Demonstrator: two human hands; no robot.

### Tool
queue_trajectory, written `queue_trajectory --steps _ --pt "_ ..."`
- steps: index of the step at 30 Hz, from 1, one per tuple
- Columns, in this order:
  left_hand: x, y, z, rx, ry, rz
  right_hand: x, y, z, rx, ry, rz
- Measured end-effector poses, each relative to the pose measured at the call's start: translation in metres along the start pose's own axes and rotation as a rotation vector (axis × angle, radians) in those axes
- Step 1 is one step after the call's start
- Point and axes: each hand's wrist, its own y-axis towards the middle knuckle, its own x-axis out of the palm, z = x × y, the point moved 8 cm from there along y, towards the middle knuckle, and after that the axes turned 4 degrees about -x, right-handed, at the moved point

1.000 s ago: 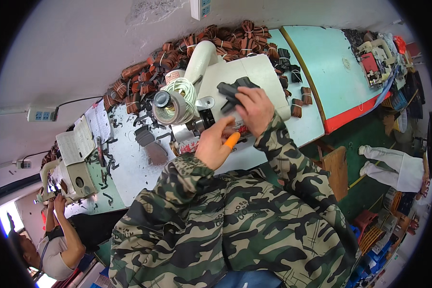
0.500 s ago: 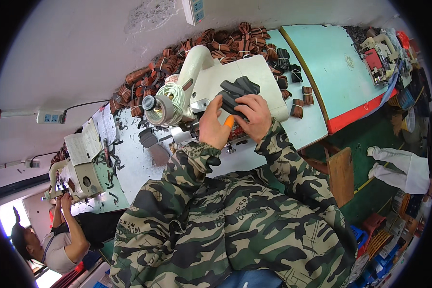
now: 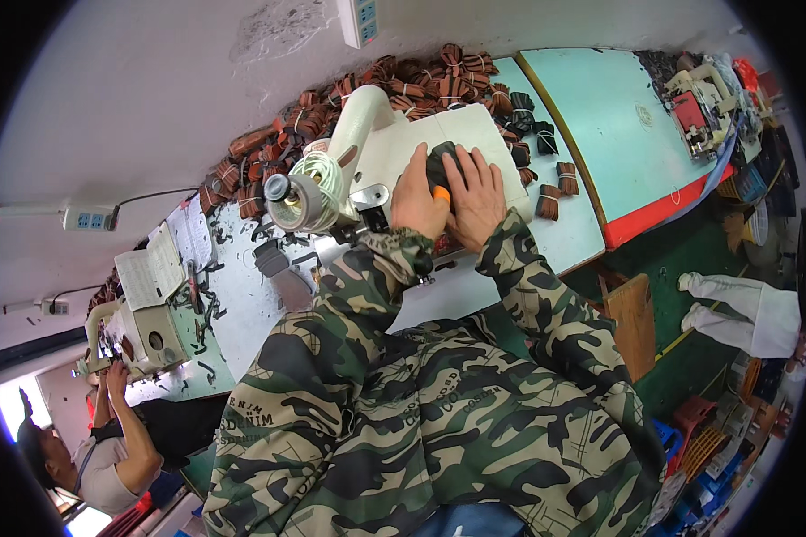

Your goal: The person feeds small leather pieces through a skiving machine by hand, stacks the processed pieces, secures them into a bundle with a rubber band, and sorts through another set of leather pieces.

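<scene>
A small stack of black flat pieces (image 3: 441,163) lies on the pale flat top of the sewing machine (image 3: 394,148). My left hand (image 3: 419,199) presses its left side, fingers together and pointing away from me. An orange cover (image 3: 441,193) shows on one of its digits. From the right, my right hand (image 3: 476,199) lies over the stack with bent fingers, so the pieces are gripped between both hands. Much of the stack is hidden under the fingers. Thread (image 3: 318,174) is wound around the machine's left end.
Tied bundles of brown and black strips (image 3: 313,116) are heaped behind the machine. Dark scraps (image 3: 208,309) and an open notebook (image 3: 150,270) lie left. A co-worker (image 3: 107,447) sits at another machine on the far left. A wooden stool (image 3: 631,327) stands right.
My hands have closed in around the black pieces and slid slightly forward. The pieces, spread out and partly fanned before, are now gathered between my palms and fingers.
</scene>
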Motion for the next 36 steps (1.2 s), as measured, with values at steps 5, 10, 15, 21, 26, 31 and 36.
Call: queue_trajectory --steps 5,10,15,21,26,31,36 --pt "-0.050 -0.084 0.032 0.122 -0.119 -0.081 -0.012 0.007 -0.005 -0.089 0.033 0.035" --pt "-0.145 -0.134 -0.105 -0.132 0.062 0.142 0.005 0.024 0.010 -0.051 -0.049 -0.001" --pt "-0.199 -0.097 -0.229 -0.166 0.817 0.052 -0.007 0.032 0.004 -0.069 0.035 0.060" --pt "-0.188 -0.061 -0.259 -0.172 0.952 -0.190 -0.025 0.024 -0.017 -0.136 0.026 0.042" --pt "-0.190 -0.068 -0.260 -0.190 0.974 -0.111 -0.039 0.008 -0.020 -0.055 0.118 0.078" --pt "-0.186 -0.095 -0.203 -0.117 0.844 -0.064 -0.046 -0.017 -0.066 -0.052 0.403 0.059" --pt "-0.130 -0.132 -0.069 0.164 0.544 -0.258 -0.034 -0.028 -0.158 -0.319 0.605 -0.202"
